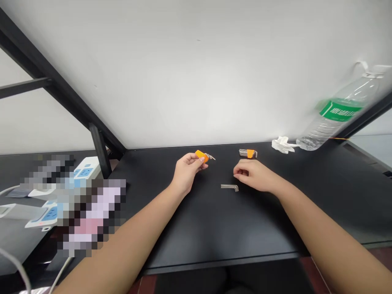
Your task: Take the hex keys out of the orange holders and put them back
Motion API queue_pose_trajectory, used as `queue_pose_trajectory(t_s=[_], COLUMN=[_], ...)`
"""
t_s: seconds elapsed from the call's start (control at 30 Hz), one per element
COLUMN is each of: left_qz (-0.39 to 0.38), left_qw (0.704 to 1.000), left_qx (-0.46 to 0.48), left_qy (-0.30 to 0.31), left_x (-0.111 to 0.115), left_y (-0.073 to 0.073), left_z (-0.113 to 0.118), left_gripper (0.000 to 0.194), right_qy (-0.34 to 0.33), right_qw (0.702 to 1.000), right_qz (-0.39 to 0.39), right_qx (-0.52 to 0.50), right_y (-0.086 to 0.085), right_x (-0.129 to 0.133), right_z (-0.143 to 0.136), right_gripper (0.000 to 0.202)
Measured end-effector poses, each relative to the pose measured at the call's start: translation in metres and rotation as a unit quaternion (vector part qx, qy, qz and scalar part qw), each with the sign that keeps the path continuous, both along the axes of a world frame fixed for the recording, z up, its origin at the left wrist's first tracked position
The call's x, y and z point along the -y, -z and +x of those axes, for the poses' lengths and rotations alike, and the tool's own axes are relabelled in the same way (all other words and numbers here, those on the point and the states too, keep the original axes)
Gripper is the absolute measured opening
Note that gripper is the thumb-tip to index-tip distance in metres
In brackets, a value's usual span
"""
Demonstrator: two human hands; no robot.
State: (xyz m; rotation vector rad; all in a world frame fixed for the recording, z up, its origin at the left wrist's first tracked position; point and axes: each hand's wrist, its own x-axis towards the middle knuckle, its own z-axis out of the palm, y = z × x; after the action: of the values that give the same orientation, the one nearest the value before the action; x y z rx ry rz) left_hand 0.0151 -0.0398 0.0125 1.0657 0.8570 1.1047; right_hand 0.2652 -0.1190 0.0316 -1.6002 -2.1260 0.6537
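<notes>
My left hand (pixel 187 169) grips an orange holder (pixel 200 155), and a few metal hex keys stick out of its right side. To the right, my right hand (pixel 252 174) hovers with its fingers curled together; what they hold, if anything, is hidden. Several loose L-shaped hex keys (pixel 229 187) lie side by side on the black table (pixel 214 228), between and a little nearer than the hands. Beyond my right hand rests a second orange holder (pixel 250 153) filled with several hex keys.
A clear plastic bottle (pixel 329 112) with a green label stands at the back right, beside a crumpled white tissue (pixel 283 145). White power strips (pixel 87 171) with blue sockets, cables and a blurred-out item are at the left, near a black metal frame (pixel 99 149).
</notes>
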Motion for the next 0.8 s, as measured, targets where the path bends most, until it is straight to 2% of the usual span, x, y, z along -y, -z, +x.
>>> queue_pose_trajectory(t_s=[0.1,0.3,0.6,0.8], left_qz=[-0.038,-0.047,-0.02,0.036], left_qw=[0.998,0.996,0.999,0.998], left_qx=[0.041,0.071,0.024,-0.048], left_qy=[-0.001,0.02,0.028,0.032], left_x=[-0.002,0.0,-0.001,0.0], left_y=[-0.004,-0.005,0.0,0.003], left_z=[-0.003,-0.003,-0.001,0.0], left_gripper=[0.036,0.038,0.035,0.029], right_qy=[-0.025,-0.067,-0.055,-0.053], right_qw=[0.999,0.997,0.995,0.993], right_qz=[-0.032,-0.038,-0.074,-0.089], right_qx=[0.019,0.028,0.038,0.058], right_y=[0.0,0.001,-0.006,-0.009], right_x=[0.001,0.001,0.002,0.005], right_z=[-0.002,-0.011,-0.008,-0.009], right_gripper=[0.011,0.018,0.011,0.009])
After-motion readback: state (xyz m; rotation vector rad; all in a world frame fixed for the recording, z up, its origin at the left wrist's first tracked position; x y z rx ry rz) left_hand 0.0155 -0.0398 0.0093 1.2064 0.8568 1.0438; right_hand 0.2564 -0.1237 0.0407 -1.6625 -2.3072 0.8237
